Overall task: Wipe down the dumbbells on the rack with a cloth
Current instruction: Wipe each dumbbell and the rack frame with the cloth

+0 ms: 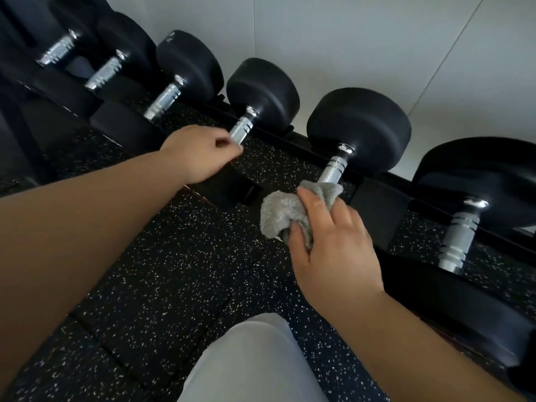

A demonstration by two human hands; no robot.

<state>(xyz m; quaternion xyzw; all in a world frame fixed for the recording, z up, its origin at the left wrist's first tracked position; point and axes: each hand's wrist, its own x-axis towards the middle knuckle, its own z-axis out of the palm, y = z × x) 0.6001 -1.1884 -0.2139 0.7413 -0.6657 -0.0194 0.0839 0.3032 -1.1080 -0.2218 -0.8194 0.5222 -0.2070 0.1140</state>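
Note:
Several black dumbbells with chrome handles lie in a row on a low black rack (374,195). My right hand (327,245) grips a grey cloth (282,211), bunched around the near end of one dumbbell's handle (333,169). The rubber head of that dumbbell (359,129) sits behind on the rack. My left hand (200,153) curls its fingers at the handle (242,130) of the neighbouring dumbbell to the left; the fingertips are hidden and blurred. That dumbbell's near head is hidden under my hand.
A white wall (348,39) stands right behind the rack. Black speckled rubber flooring (174,271) lies under the rack and in front of it. My knee in light trousers (255,361) is at the bottom middle. Another dumbbell (458,236) lies at the right.

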